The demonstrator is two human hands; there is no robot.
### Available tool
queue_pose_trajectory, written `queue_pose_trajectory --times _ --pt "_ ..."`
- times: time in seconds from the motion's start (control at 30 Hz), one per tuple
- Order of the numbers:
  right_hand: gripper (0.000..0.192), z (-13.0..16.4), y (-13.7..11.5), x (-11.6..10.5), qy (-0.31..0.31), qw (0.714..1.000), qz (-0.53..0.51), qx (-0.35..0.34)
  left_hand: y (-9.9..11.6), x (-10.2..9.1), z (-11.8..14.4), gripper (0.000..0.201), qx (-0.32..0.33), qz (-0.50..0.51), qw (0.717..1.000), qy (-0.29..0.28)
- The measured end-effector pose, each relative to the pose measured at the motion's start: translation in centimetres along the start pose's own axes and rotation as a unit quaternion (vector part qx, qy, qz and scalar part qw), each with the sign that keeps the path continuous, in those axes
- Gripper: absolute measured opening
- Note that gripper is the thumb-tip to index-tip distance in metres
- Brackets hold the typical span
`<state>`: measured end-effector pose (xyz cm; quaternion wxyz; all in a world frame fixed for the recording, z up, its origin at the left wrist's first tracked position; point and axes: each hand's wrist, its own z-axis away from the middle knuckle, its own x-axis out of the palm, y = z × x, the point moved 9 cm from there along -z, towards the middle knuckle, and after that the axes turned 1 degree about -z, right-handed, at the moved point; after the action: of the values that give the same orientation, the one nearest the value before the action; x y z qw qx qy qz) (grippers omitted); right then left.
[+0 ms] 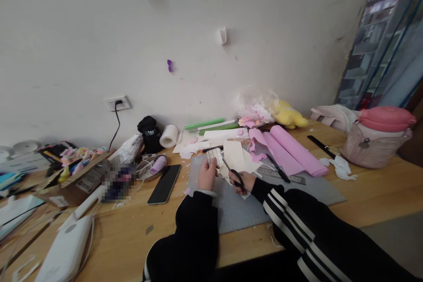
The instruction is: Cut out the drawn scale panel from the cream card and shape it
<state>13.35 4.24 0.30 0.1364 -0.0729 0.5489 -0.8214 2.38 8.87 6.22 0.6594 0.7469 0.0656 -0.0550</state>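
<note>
Scissors (234, 174) with black handles sit in the person's right hand (243, 182), whose fingers are curled through the loops and closed on them; the blades point up and to the left, into the edge of a cream-coloured sheet of paper (235, 155). The left hand (207, 175) grips the left side of that sheet, fingers folded around it, just beside a small white piece with a grid of marks (214, 155). Whether the blades are apart or shut on the paper is too small to tell. Both hands work over a grey cutting mat (238, 207) that lies on the wooden table (132, 233), and both arms wear black sleeves (297, 216) with white stripes.

To the right of the paper lie folded pink sheets (287, 150), with a metal ruler (280, 175) and a black pen (278, 168) near their lower edge. Left of the mat rests a dark phone (165, 183), face up. Behind the paper, near the wall, are green tubes (205, 124), a white tape roll (169, 136) and a yellow plush toy (289, 115). Far right stands a pink-lidded bag (376, 139). At the left, a cardboard box (74, 178) holds colourful small items.
</note>
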Motion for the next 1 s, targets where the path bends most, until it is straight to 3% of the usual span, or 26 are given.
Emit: queue_pose_trajectory --times 0.67,1.0 --pt "0.028 -0.2 0.7 0.2 -0.023 0.999 0.017 0.021 -0.9 -1.3 -0.5 0.02 -0.027 0.008 0.998 0.05" --pt "0.024 0.0 -0.1 -0.3 0.015 1.0 -0.004 -0.006 -1.6 0.9 -0.3 0.019 -0.06 0.015 0.998 -0.03"
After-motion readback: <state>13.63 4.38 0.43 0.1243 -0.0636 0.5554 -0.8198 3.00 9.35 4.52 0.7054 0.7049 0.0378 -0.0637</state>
